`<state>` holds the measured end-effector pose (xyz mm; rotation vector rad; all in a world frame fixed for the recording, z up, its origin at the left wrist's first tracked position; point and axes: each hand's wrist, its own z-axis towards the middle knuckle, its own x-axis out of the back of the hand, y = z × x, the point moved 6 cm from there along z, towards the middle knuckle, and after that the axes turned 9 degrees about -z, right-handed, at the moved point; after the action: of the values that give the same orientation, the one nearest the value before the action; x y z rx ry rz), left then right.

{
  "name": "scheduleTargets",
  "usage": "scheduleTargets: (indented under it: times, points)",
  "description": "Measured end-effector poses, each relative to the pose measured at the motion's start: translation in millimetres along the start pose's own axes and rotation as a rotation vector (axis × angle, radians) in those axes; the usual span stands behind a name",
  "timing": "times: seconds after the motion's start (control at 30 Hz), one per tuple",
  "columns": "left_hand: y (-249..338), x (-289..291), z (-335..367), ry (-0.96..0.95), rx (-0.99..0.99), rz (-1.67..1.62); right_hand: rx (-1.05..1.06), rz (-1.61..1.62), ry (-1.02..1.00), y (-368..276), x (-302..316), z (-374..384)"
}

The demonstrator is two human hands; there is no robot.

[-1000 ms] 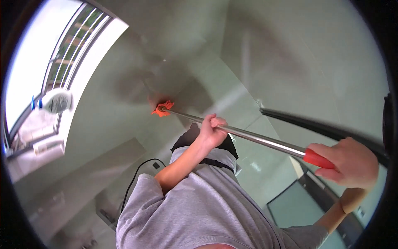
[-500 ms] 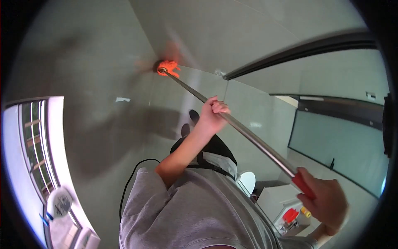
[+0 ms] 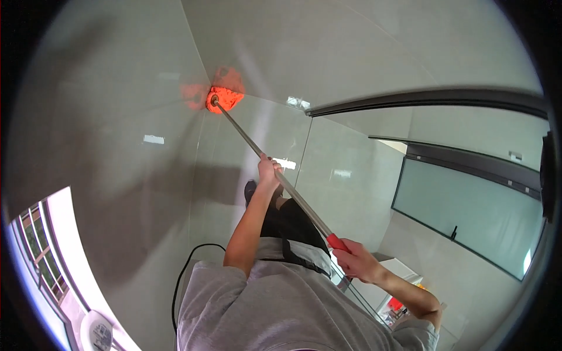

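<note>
A mop with a long metal pole (image 3: 304, 206) runs slantwise from my body toward the far corner. Its bright orange head (image 3: 227, 98) rests where two shiny tiled walls meet the floor, and orange reflections show on both walls. My left hand (image 3: 268, 172) is closed round the middle of the pole, arm stretched out. At the near end, my right hand (image 3: 355, 261) grips the pole by its red handle, close in front of my right side. My dark shoe (image 3: 250, 192) shows on the floor below my left forearm.
A dark metal frame rail (image 3: 433, 98) crosses the upper right, with a frosted glass panel (image 3: 456, 210) beyond it. At lower right stands a white cabinet (image 3: 392, 275) with red and yellow items. A barred window (image 3: 44, 251) is at left. A black cable (image 3: 178, 281) hangs beside me.
The mop head has shifted left, deeper into the corner. My right hand has come leftward, nearer my body, and my left hand has moved left and slightly down in view. The view has also shifted.
</note>
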<state>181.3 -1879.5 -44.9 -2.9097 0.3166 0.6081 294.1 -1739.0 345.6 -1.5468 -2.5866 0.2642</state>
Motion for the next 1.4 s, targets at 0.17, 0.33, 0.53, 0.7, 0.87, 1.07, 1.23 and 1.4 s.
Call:
scheduleTargets:
  times: [0.17, 0.33, 0.53, 0.7, 0.87, 1.07, 1.23, 1.4]
  points:
    - [38.8, -3.2, 55.9, 0.096, -0.146, 0.342, -0.102, 0.280, -0.026, -32.0, -18.1, 53.8]
    - [41.3, -43.5, 72.1, 0.109, -0.155, 0.453, -0.039, 0.420, -0.074, -55.6, 0.8, 59.0]
    - [37.7, -30.2, 70.8, -0.070, -0.341, 0.518, 0.175, 0.478, -0.333, -27.7, 47.3, 55.2]
    - [-94.9, -106.5, -41.5, -0.076, -0.147, 0.279, 0.430, 0.159, -0.416, 0.5, 176.7, -84.6]
    - [-198.2, -126.6, -94.4, -0.113, -0.044, 0.064, 1.784, -0.786, 0.774, -10.0, 248.6, -201.2]
    - [-328.8, -137.4, -143.3, -0.150, 0.270, 0.177, 1.978, -0.225, -0.152, 46.6, 265.5, -230.4]
    - [-396.5, -143.6, -149.3, -0.160, 0.441, 0.249, 2.130, -0.073, 0.000, 77.0, 286.7, -253.6]
    - [-457.1, -147.3, -166.2, -0.034, 0.468, 0.317, 2.014, -0.006, 0.183, 99.8, 331.1, -286.5]
